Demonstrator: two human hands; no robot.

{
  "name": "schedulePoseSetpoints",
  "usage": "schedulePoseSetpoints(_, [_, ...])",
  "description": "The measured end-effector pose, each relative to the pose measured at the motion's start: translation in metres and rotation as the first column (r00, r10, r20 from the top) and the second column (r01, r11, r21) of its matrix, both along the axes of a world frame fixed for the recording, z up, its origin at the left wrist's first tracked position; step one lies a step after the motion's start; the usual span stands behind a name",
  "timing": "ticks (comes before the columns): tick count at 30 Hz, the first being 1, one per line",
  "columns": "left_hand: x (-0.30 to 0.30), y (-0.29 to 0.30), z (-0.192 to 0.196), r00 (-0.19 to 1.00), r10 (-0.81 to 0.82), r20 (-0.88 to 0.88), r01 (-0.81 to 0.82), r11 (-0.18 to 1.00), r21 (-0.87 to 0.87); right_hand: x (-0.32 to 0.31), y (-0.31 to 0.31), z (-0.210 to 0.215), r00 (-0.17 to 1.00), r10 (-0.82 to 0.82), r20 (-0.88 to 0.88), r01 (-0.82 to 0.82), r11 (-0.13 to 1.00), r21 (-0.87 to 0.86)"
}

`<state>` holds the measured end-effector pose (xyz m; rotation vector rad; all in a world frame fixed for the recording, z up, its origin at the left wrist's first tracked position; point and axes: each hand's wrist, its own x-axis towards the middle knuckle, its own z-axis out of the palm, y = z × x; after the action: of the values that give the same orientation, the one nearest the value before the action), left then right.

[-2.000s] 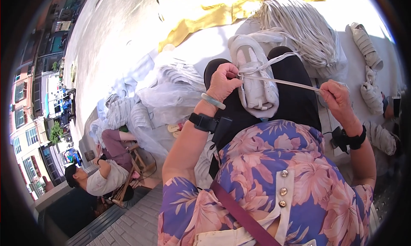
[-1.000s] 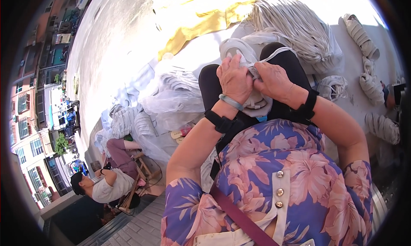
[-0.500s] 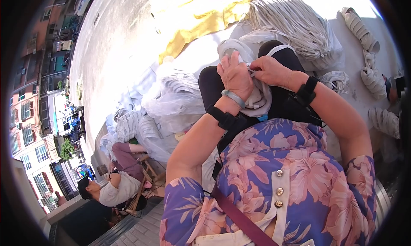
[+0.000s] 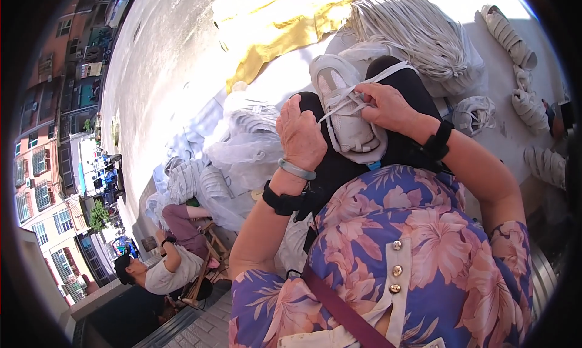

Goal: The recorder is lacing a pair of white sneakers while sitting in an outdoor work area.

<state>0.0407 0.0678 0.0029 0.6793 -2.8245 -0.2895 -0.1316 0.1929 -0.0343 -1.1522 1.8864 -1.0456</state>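
A pale grey and white sneaker lies across my lap between my knees, its toe end toward me hard to tell from its heel. White shoelace runs through its eyelets, and one length trails over my right knee. My left hand, left of the sneaker, is closed on a stretch of lace pulled out from it. Over the sneaker's right side, my right hand pinches lace between thumb and fingers. Part of the lacing is hidden behind my right fingers.
A big bundle of white laces lies ahead to the right. Stacked pale shoes line the far right, and a single shoe sits nearer. Plastic-wrapped shoes heap at left, near a seated person. Yellow sheeting spreads ahead.
My left hand has moved left and toward me, away from the sneaker, drawing lace with it. The sneaker's top is now uncovered. My right hand has shifted slightly right.
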Motion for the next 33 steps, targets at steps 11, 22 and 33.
schedulePoseSetpoints(11, [0.357,-0.059,-0.027,-0.130,0.699,0.703,-0.813,0.331,-0.479,0.008,0.009,-0.015,0.994,-0.080,0.080,0.081,0.997,-0.009])
schedulePoseSetpoints(22, [0.151,-0.058,-0.075,0.937,0.348,0.032,-0.350,0.930,0.112,-0.014,-0.027,-0.018,0.896,-0.202,0.395,0.103,0.961,0.257])
schedulePoseSetpoints(33, [0.008,-0.012,-0.034,0.973,0.037,-0.228,0.071,0.892,0.446,-0.009,-0.009,0.002,0.840,0.017,0.542,-0.024,1.000,0.006])
